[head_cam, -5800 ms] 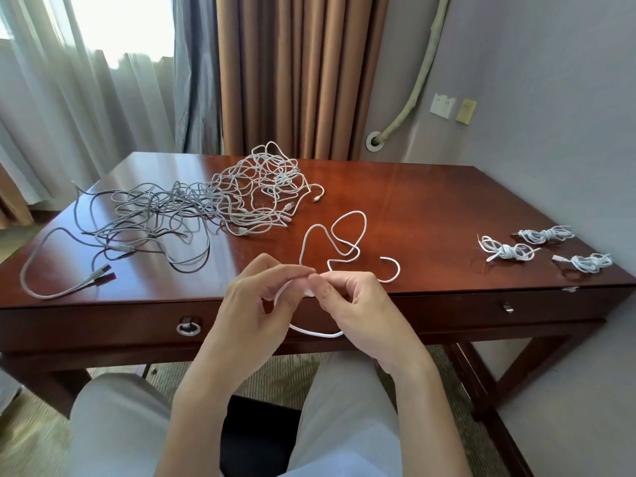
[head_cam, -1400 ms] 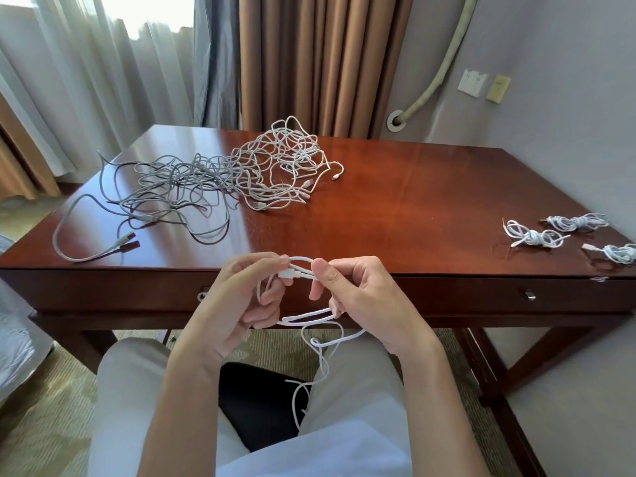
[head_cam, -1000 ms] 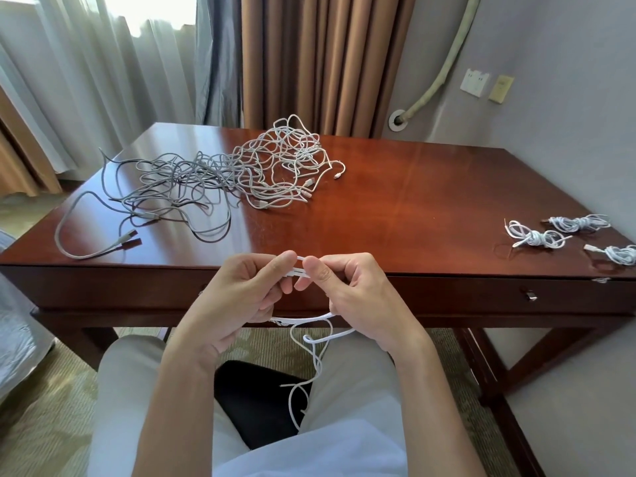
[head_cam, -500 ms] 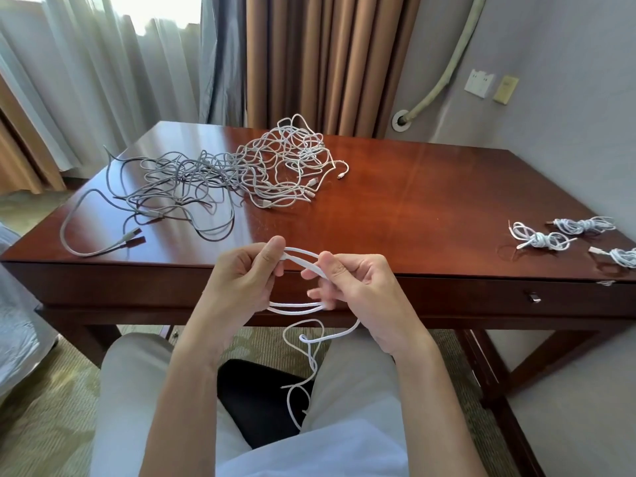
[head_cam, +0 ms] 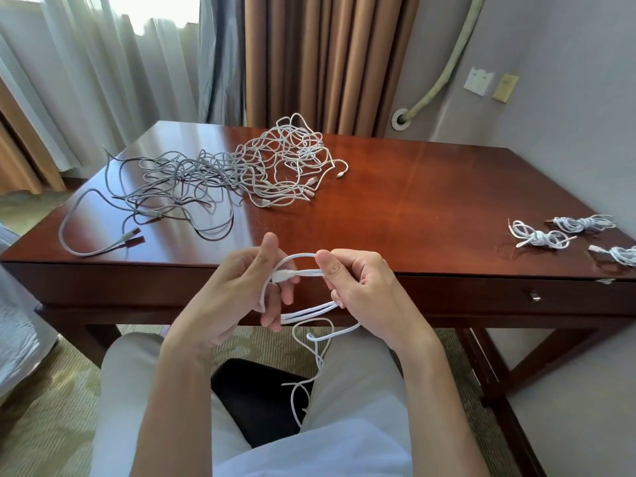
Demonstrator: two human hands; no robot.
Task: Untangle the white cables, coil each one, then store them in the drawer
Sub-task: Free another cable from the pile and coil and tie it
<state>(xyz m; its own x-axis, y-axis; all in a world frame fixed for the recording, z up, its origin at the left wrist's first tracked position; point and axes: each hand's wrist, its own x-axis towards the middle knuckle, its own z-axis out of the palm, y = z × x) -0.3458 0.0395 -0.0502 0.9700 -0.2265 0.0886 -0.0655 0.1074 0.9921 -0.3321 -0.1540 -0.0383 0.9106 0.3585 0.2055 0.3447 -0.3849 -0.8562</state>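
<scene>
A single white cable (head_cam: pixel 300 311) is looped between my two hands in front of the desk's near edge. My left hand (head_cam: pixel 237 290) holds the loops with curled fingers, its thumb up beside the plug end. My right hand (head_cam: pixel 361 287) pinches the strands near the plug. The cable's loose tail (head_cam: pixel 311 370) hangs down over my lap. A tangle of white cables (head_cam: pixel 289 163) lies at the back middle of the desk (head_cam: pixel 430 208). Three coiled white cables (head_cam: pixel 537 237) lie at the right edge. The drawer (head_cam: pixel 534 296) at the front right is closed.
A tangle of grey cables (head_cam: pixel 172 187) spreads over the desk's left half, one plug end near the front edge. Curtains hang behind the desk. A wall with a pipe and sockets stands to the right. My legs and a black chair seat (head_cam: pixel 258 397) are below.
Both hands have spread slightly apart, opening the loops wider. The cable, which lay partly on the desk seconds ago, now hangs wholly off it between my hands.
</scene>
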